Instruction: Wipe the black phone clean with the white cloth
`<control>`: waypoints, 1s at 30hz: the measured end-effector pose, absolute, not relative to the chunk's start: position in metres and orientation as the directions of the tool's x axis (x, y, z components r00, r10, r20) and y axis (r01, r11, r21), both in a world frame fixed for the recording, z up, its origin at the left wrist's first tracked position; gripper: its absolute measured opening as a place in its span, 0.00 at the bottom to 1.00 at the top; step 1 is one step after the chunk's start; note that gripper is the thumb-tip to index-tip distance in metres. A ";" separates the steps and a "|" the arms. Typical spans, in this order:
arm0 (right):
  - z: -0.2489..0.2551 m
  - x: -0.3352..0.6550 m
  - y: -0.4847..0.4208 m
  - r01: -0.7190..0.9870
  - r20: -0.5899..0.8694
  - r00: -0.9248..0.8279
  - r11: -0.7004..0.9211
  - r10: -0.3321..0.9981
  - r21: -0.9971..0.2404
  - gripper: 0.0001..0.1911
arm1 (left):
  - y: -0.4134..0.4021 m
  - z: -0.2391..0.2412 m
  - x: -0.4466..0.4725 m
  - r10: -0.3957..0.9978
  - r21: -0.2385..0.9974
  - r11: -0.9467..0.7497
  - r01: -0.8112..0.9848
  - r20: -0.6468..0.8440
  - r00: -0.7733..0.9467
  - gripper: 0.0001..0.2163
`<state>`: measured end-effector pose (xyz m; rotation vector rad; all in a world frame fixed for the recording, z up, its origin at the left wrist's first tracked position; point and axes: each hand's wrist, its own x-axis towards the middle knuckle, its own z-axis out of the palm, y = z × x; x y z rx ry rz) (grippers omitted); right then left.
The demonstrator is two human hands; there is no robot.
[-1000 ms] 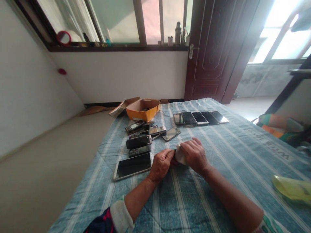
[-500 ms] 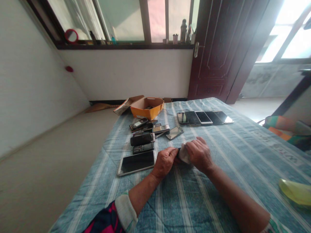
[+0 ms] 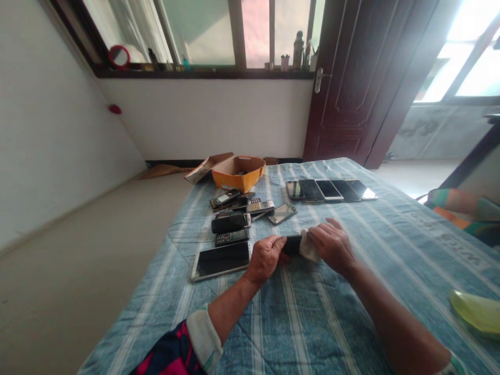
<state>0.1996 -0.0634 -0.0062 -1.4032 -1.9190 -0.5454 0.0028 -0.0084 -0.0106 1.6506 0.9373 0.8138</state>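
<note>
Dark phone (image 3: pixel 292 245), or what looks like one, is held up over the middle of the striped cover (image 3: pixel 390 250), between the two hands. The left hand (image 3: pixel 265 256) pinches its left end, thumb on top; the fingers below are mostly hidden. The right hand (image 3: pixel 332 245) has its fingers drawn narrow on a white cloth (image 3: pixel 309 247), which bunches against the phone's right end. Since only one end seems firmly gripped, a hard pull or push through the cloth could twist the phone out of the left fingers and drop it onto the cover. The cloth hides part of the phone, so a slipping edge there might go unnoticed.

Just left of the left hand lies a large white-rimmed phone (image 3: pixel 222 260); a swing of that wrist could shove it toward the cover's left edge. Beyond it, a keypad phone (image 3: pixel 232 238) and others crowd together, and a knock could slide one over another. The orange box (image 3: pixel 238 179) stands near the far left corner, where dragging the loose fabric could unsettle it. Near the far edge, a row of phones (image 3: pixel 329 190) seems safer, well apart from both hands.
</note>
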 end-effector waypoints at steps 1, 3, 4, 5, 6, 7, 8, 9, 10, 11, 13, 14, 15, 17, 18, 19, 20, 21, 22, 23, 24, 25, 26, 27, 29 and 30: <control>-0.007 0.194 -0.062 0.941 0.733 -0.193 0.335 0.652 -0.051 0.18 | -0.009 -0.010 0.003 0.880 0.965 -0.184 0.188 0.076 0.469 0.14; -0.007 0.182 -0.060 0.936 0.727 -0.225 0.351 0.649 -0.024 0.17 | -0.010 -0.008 0.002 0.875 0.961 -0.207 0.185 0.098 0.474 0.14; -0.007 0.179 -0.060 0.934 0.725 -0.238 0.358 0.647 -0.013 0.16 | -0.010 -0.007 0.002 0.873 0.960 -0.212 0.183 0.102 0.477 0.14; -0.007 0.177 -0.060 0.932 0.722 -0.249 0.363 0.645 -0.004 0.16 | -0.010 -0.007 0.002 0.872 0.961 -0.210 0.182 0.100 0.479 0.14; -0.007 0.179 -0.060 0.930 0.720 -0.255 0.367 0.645 0.001 0.15 | -0.010 -0.006 0.001 0.873 0.963 -0.201 0.182 0.091 0.479 0.14; -0.006 0.182 -0.061 0.930 0.718 -0.257 0.367 0.647 0.002 0.15 | -0.009 -0.006 0.001 0.875 0.966 -0.185 0.182 0.077 0.478 0.14; -0.006 0.188 -0.062 0.931 0.714 -0.252 0.364 0.653 -0.003 0.15 | -0.009 -0.006 0.001 0.878 0.970 -0.162 0.180 0.058 0.474 0.14; -0.006 0.196 -0.063 0.934 0.710 -0.242 0.357 0.661 -0.015 0.15 | -0.008 -0.006 0.001 0.882 0.975 -0.135 0.177 0.037 0.469 0.14; -0.006 0.204 -0.065 0.936 0.703 -0.224 0.349 0.675 -0.036 0.15 | -0.007 -0.007 0.001 0.886 0.979 -0.109 0.172 0.017 0.464 0.14; -0.006 0.212 -0.066 0.938 0.694 -0.199 0.340 0.692 -0.070 0.15 | -0.007 -0.007 0.001 0.888 0.982 -0.087 0.166 0.001 0.461 0.14; -0.009 0.225 -0.067 0.926 0.667 -0.111 0.320 0.736 -0.199 0.15 | -0.006 -0.007 0.000 0.892 0.986 -0.058 0.155 -0.018 0.451 0.15; -0.010 0.230 -0.068 0.904 0.640 -0.050 0.308 0.766 -0.297 0.15 | -0.005 -0.007 0.000 0.896 0.987 -0.051 0.150 -0.021 0.443 0.15; -0.012 0.233 -0.068 0.865 0.601 0.017 0.289 0.799 -0.409 0.15 | -0.005 -0.007 0.000 0.900 0.988 -0.044 0.145 -0.024 0.436 0.16; -0.014 0.234 -0.068 0.740 0.496 0.148 0.236 0.856 -0.629 0.16 | -0.006 -0.006 -0.001 0.908 0.991 -0.022 0.131 -0.035 0.417 0.17; -0.015 0.232 -0.067 0.665 0.438 0.200 0.207 0.876 -0.718 0.16 | -0.006 -0.006 -0.001 0.912 0.992 -0.011 0.124 -0.041 0.408 0.17; -0.015 0.229 -0.067 0.591 0.387 0.242 0.181 0.890 -0.786 0.17 | -0.006 -0.006 -0.001 0.915 0.993 0.000 0.117 -0.047 0.401 0.18; -0.014 0.226 -0.067 0.523 0.343 0.277 0.158 0.898 -0.837 0.17 | -0.007 -0.006 -0.001 0.917 0.994 0.013 0.109 -0.055 0.394 0.18; -0.013 0.223 -0.067 0.464 0.306 0.308 0.139 0.901 -0.875 0.18 | -0.007 -0.006 0.000 0.919 0.995 0.026 0.099 -0.063 0.389 0.18; -0.011 0.219 -0.066 0.409 0.274 0.334 0.124 0.902 -0.904 0.19 | -0.007 -0.007 0.000 0.920 0.995 0.039 0.087 -0.070 0.385 0.18; -0.009 0.216 -0.066 0.355 0.245 0.359 0.111 0.901 -0.928 0.19 | -0.007 -0.007 0.000 0.919 0.996 0.054 0.072 -0.077 0.388 0.18; -0.007 0.213 -0.066 0.302 0.219 0.383 0.103 0.897 -0.948 0.20 | -0.007 -0.007 0.000 0.915 0.996 0.069 0.053 -0.085 0.395 0.17; -0.004 0.211 -0.065 0.253 0.202 0.407 0.102 0.891 -0.962 0.20 | -0.007 -0.008 0.000 0.908 0.996 0.085 0.034 -0.091 0.409 0.17; -0.002 0.209 -0.065 0.217 0.195 0.429 0.109 0.882 -0.970 0.21 | -0.006 -0.008 0.000 0.899 0.995 0.100 0.015 -0.097 0.427 0.17; 0.001 0.208 -0.065 0.203 0.203 0.448 0.122 0.871 -0.972 0.21 | -0.006 -0.008 0.000 0.888 0.993 0.115 0.000 -0.103 0.449 0.17; 0.006 0.209 -0.066 0.252 0.266 0.471 0.160 0.841 -0.954 0.20 | -0.006 -0.007 0.000 0.860 0.991 0.135 -0.010 -0.112 0.498 0.18; 0.010 0.209 -0.066 0.302 0.315 0.473 0.184 0.823 -0.935 0.19 | -0.006 -0.006 0.000 0.846 0.991 0.137 -0.004 -0.114 0.520 0.18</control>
